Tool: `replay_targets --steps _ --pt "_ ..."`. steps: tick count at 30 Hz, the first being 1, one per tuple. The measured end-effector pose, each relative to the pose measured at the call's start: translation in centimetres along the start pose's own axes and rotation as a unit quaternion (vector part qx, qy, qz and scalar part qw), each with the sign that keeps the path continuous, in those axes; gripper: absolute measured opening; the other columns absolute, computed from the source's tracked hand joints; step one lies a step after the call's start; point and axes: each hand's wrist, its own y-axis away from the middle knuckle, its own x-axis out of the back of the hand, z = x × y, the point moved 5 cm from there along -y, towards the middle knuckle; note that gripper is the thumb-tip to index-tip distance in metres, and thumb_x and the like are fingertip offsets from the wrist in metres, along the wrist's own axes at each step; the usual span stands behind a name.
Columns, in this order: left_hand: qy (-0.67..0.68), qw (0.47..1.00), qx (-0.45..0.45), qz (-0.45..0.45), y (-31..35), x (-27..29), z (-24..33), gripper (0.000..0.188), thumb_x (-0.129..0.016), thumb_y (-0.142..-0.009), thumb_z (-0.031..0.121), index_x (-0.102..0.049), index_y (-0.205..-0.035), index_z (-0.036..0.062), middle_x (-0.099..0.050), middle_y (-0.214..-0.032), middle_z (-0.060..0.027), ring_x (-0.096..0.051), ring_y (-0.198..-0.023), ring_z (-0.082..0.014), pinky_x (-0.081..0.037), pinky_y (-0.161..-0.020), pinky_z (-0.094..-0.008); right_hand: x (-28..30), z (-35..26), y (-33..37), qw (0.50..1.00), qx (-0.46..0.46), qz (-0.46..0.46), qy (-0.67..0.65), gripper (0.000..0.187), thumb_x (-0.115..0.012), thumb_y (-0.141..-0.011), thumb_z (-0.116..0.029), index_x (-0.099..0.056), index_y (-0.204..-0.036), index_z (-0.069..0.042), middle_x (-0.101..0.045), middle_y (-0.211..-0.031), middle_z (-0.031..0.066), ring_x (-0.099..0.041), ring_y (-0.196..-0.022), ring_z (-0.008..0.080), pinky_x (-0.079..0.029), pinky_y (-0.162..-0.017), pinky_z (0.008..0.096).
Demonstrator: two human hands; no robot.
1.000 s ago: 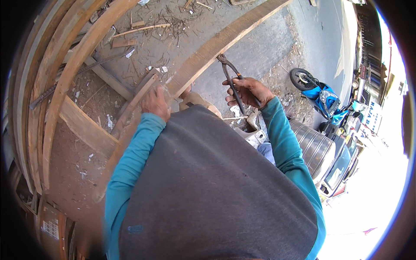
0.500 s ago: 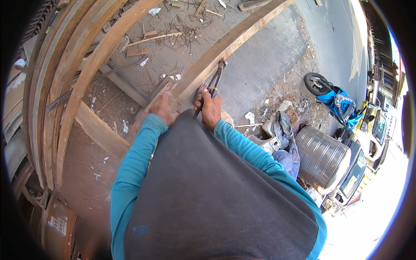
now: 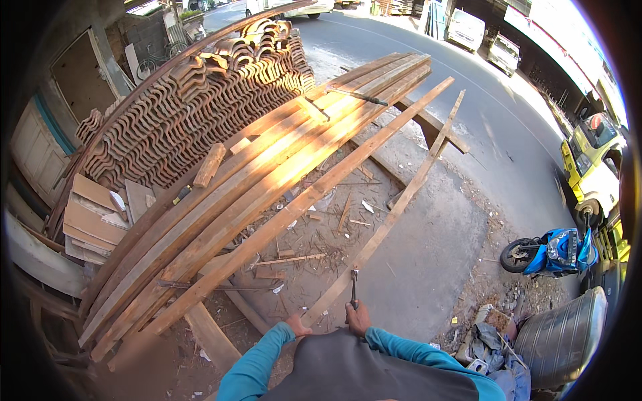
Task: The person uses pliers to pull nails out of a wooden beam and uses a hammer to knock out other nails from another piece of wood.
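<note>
A long wooden beam (image 3: 374, 245) stretches from my body up to the far right, its far part over a wooden support. My left hand (image 3: 296, 325) is closed on its near end, thumb toward the top face. In my right hand (image 3: 358, 318) I grip the handles of metal pincers (image 3: 354, 289). The head of the pincers touches the right edge of the beam, a little ahead of my hands. Whether a nail sits in the jaws is too small to tell.
Several long beams (image 3: 294, 174) lie stacked to the left, with a metal bar (image 3: 358, 97) across them. Behind stand piled roof tiles (image 3: 200, 100). Wood scraps (image 3: 301, 257) litter the ground. At right are a blue motorcycle (image 3: 560, 250) and a metal tank (image 3: 558, 341).
My view has lifted from close over the beam to the wider yard and road. Both hands keep their hold, the left on the beam, the right on the pincers.
</note>
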Motion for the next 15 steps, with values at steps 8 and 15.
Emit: replay_targets --steps 8,15 --pt "0.042 0.994 -0.041 0.090 1.2 1.1 2.9 0.092 -0.085 -0.062 0.043 -0.051 -0.136 -0.0003 -0.060 -0.129 -0.0252 -0.060 -0.117 -0.0372 -0.049 -0.100 -0.0405 7.1 -2.1 0.8 0.982 -0.001 0.002 -0.190 0.039 -0.052 -0.093 -0.013 -0.047 -0.126 0.006 -0.066 -0.089 0.0187 -0.070 -0.077 0.0308 -0.058 -0.067 0.0412" --pt "-0.107 0.987 0.091 0.081 11.6 2.3 -4.3 0.128 -0.086 -0.051 0.070 -0.036 -0.150 0.0034 -0.043 -0.149 -0.0252 -0.037 -0.141 -0.0382 -0.029 -0.119 -0.0450 8.2 -1.4 3.4 0.972 -0.124 -0.124 -0.153 0.043 -0.048 -0.090 -0.006 -0.043 -0.130 0.006 -0.064 -0.105 0.0260 -0.070 -0.089 0.0403 -0.061 -0.076 0.0504"
